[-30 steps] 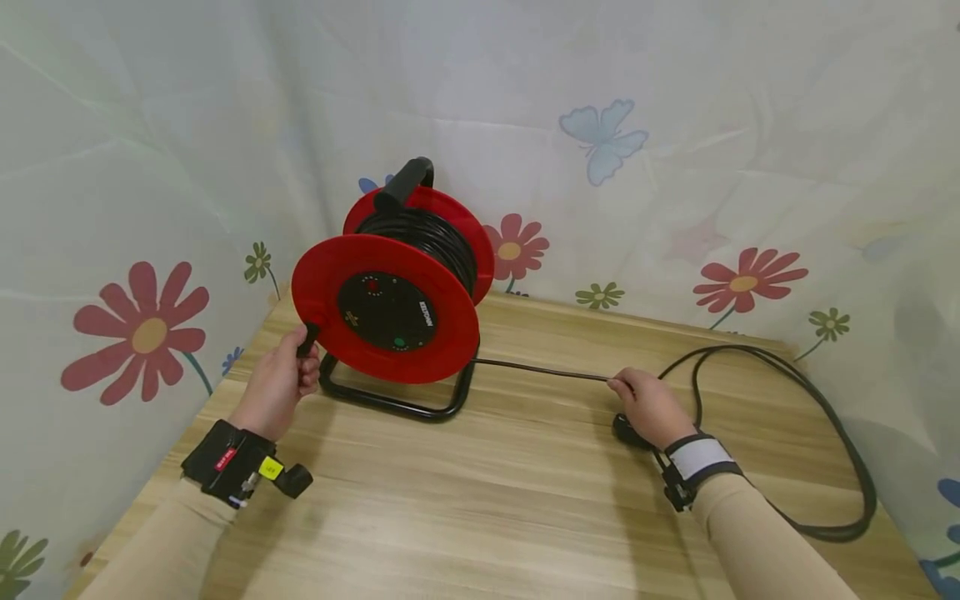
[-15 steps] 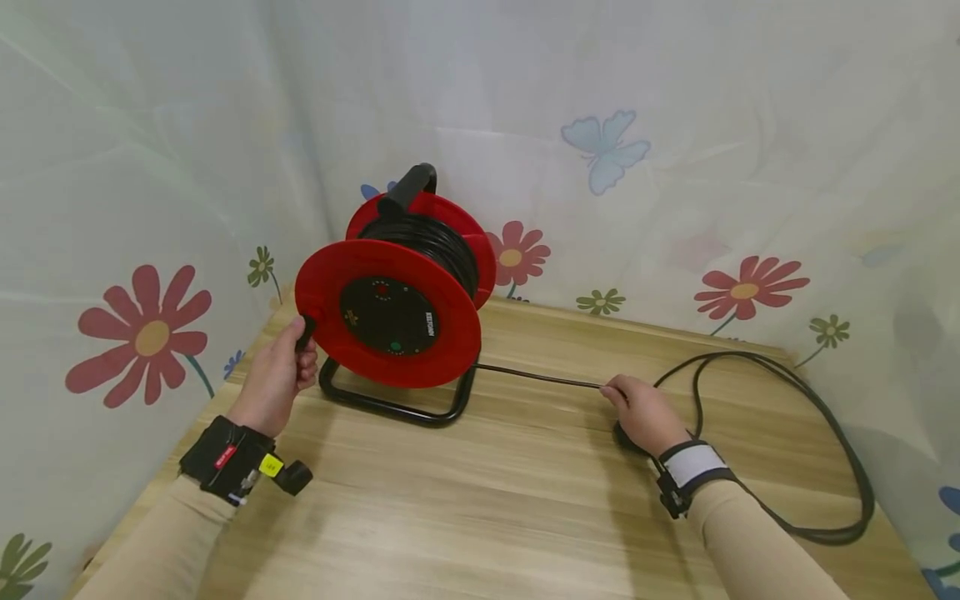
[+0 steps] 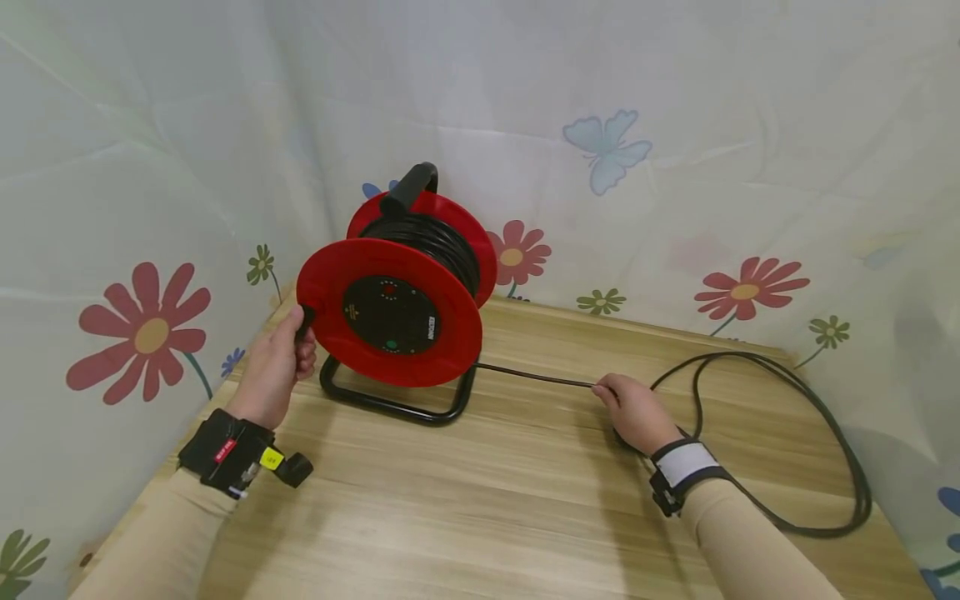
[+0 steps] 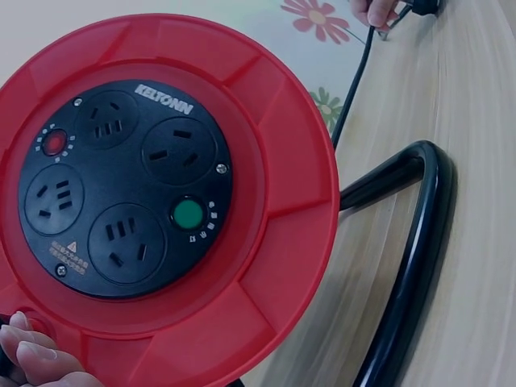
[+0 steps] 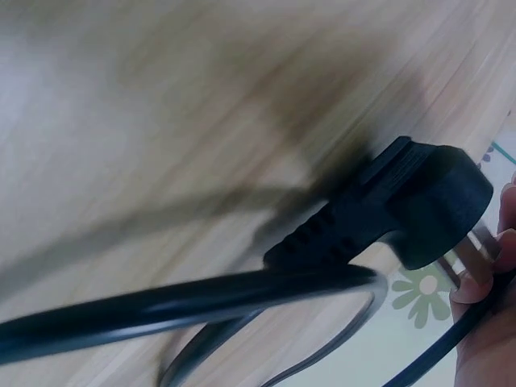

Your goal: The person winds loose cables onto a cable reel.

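Note:
A red cable reel (image 3: 393,321) wound with black cable stands on a black tube frame (image 3: 390,408) at the table's back left. My left hand (image 3: 273,362) grips the black crank knob (image 3: 306,321) on its front disc. That disc carries a black panel (image 4: 121,189) with several sockets, a red button and a green one. From the reel a taut black cable (image 3: 536,377) runs rightward to my right hand (image 3: 637,412), which pinches it between thumb and fingers. Close by these fingertips hangs the cable's black plug (image 5: 427,201), prongs toward them; in the head view the hand mostly hides it.
Loose cable loops (image 3: 832,417) lie on the wooden table (image 3: 450,517) to the right of my right hand. A white curtain (image 3: 480,83) printed with flowers and a butterfly hangs behind the table and along both sides. A black carrying handle (image 3: 408,190) tops the reel.
The reel's front disc has turned slightly clockwise, and my left hand has risen a little with the crank knob. My right hand has shifted left toward the reel with the cable.

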